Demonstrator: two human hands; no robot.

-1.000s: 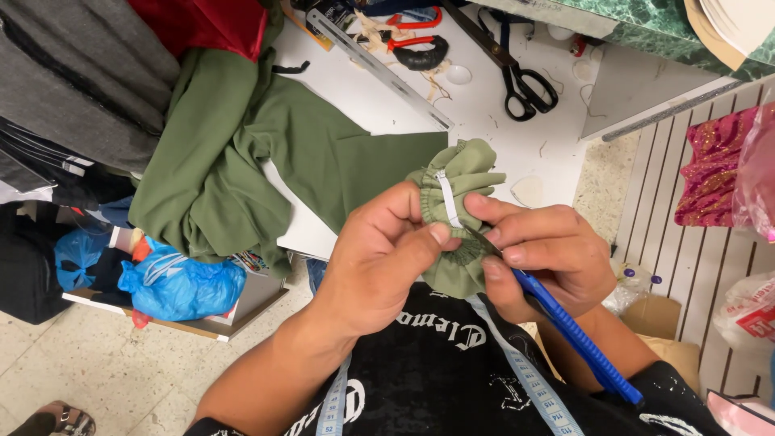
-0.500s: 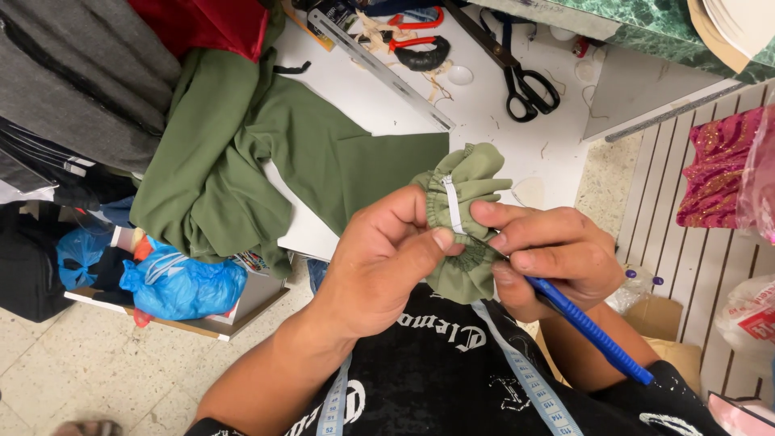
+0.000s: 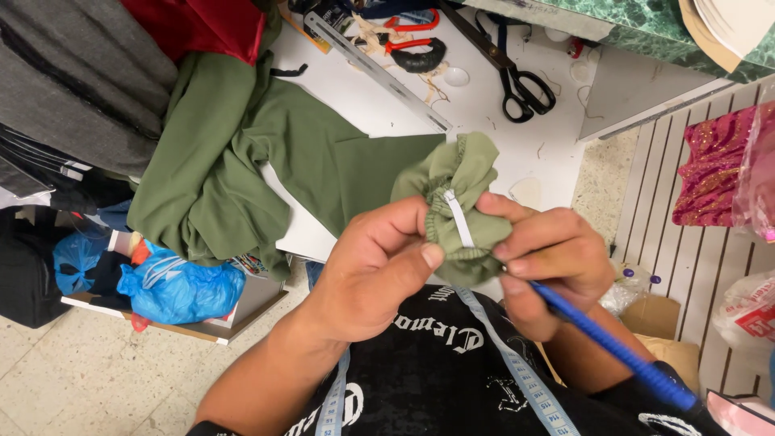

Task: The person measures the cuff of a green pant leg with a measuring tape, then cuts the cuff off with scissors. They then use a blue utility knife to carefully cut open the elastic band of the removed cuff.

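My left hand [image 3: 367,274] pinches the gathered green cuff [image 3: 456,214] from the left; my right hand [image 3: 549,262] clamps it from the right, with a blue pen [image 3: 613,347] held too. The white elastic [image 3: 458,218] runs near-vertical between my thumbs, the left thumb closer.

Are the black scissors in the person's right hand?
No, the scissors lie on the white table; the right hand holds a blue pen.
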